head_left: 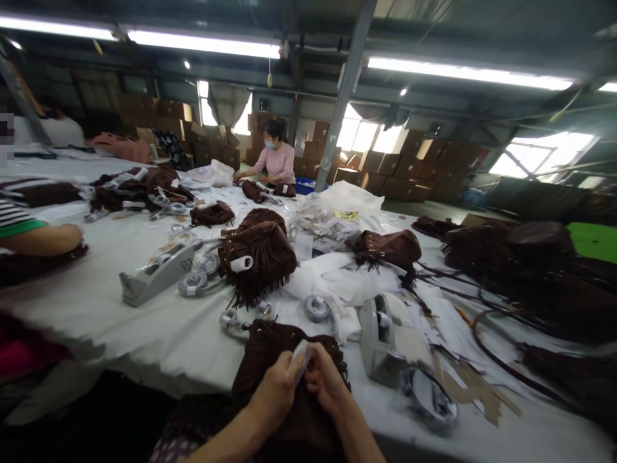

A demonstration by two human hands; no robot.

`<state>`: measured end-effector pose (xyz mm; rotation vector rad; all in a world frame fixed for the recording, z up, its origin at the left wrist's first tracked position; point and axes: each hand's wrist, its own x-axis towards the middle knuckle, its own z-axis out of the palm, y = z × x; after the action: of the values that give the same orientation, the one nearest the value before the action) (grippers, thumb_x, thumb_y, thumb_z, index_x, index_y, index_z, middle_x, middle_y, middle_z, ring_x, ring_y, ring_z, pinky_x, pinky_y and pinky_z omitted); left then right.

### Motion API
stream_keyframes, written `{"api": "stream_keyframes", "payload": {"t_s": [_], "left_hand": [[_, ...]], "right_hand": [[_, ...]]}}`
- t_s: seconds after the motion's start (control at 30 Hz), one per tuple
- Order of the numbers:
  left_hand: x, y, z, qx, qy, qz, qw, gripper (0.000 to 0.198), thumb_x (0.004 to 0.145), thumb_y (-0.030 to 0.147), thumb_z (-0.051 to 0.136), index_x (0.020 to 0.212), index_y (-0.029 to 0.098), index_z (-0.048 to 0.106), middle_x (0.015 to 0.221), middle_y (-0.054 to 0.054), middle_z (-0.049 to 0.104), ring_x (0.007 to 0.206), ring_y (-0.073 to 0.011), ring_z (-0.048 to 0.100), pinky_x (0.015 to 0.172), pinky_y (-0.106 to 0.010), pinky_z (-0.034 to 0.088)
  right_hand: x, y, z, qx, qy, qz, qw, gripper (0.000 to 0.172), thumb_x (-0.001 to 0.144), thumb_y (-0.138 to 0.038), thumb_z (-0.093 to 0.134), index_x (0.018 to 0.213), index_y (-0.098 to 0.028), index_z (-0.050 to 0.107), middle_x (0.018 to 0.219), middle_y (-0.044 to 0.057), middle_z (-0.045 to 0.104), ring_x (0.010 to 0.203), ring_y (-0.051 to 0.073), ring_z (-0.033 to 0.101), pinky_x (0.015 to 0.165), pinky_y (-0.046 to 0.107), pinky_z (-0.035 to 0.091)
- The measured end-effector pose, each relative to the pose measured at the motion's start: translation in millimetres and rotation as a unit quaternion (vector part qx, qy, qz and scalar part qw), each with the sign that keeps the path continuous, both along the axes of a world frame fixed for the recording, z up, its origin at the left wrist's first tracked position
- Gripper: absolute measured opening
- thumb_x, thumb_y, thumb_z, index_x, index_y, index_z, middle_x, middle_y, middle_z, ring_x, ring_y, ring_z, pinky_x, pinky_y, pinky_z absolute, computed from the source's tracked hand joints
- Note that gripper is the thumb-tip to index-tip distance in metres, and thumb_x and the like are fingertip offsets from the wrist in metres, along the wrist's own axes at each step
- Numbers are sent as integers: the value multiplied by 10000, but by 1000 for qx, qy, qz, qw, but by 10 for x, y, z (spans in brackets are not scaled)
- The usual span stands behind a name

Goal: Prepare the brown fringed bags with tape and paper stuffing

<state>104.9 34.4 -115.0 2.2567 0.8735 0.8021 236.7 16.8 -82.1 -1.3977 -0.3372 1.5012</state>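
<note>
A dark brown fringed bag (263,350) lies at the table's front edge and over my lap. Above it, a small white wrapped piece (299,361) is gripped between my two hands. My left hand (277,389) is closed, with its thumb along the white piece. The curled fingers of my right hand (326,378) pinch the same piece from the other side. What is inside the white wrapping is hidden. Wrapped strap coils (232,319) lie just beyond the bag.
Tape dispensers (393,337) (157,273) stand to either side. Beyond are another fringed bag (258,251), a wrapped coil (317,308) and a brown pouch (388,247). Dark bags (520,276) pile up at right. A co-worker's arm (43,238) reaches in at left; another person (277,161) works across the table.
</note>
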Motion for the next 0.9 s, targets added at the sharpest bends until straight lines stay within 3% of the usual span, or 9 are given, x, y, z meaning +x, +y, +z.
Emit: {"api": "stream_keyframes", "payload": {"t_s": [0.17,0.27,0.37,0.43,0.53,0.67,0.77,0.9], "left_hand": [[-55,-22,154,-62,-55,-20,996,421,905,184,359,1285,218,538,1066,-115,629,970,-225,599,911,-355,468],[-74,-3,267,-203,-148,12,968,335,865,374,513,1134,214,632,1015,-93,679,927,-234,625,859,-321,479],[-58,50,354,-437,-227,69,868,491,785,616,524,927,158,630,782,-71,675,689,-191,625,615,-273,478],[-30,86,382,-560,-232,51,794,546,744,683,516,839,149,583,661,-36,626,561,-148,577,509,-240,417],[26,95,373,-632,-218,13,744,508,662,625,654,834,168,515,653,-16,622,505,-121,554,468,-217,380],[84,26,276,-625,-270,26,732,510,622,588,702,806,189,444,615,25,570,484,-81,505,441,-175,328],[97,-26,184,-588,-300,37,750,499,634,586,691,794,188,436,599,49,527,460,-51,452,413,-152,252],[114,-38,115,-560,-301,39,771,442,685,570,634,775,194,419,568,66,498,430,-45,423,400,-148,241]], "right_hand": [[-41,-31,-50,34,-37,3,999,417,688,-501,711,680,-190,434,471,-109,357,343,3,253,308,112,127],[-58,-42,-55,52,-49,10,997,465,655,-549,726,681,-193,429,445,-119,341,335,-2,211,304,119,110],[-74,-59,-61,74,-60,12,995,494,638,-593,718,702,-192,438,446,-128,328,339,-6,180,309,123,103],[-91,-73,-75,87,-68,13,994,511,627,-617,714,717,-190,447,447,-128,335,339,-6,182,311,127,104],[-119,-85,-107,99,-86,9,991,534,617,-652,698,740,-189,463,426,-130,335,327,3,212,308,134,132],[-133,-77,-150,97,-112,2,989,547,619,-671,680,759,-181,482,421,-121,367,321,15,266,309,138,148],[-122,-74,-171,91,-128,3,988,537,635,-665,670,757,-175,489,435,-102,410,328,23,309,316,140,140],[-132,-74,-178,88,-150,8,985,524,663,-671,635,747,-176,482,454,-90,422,342,32,336,331,147,147]]}}
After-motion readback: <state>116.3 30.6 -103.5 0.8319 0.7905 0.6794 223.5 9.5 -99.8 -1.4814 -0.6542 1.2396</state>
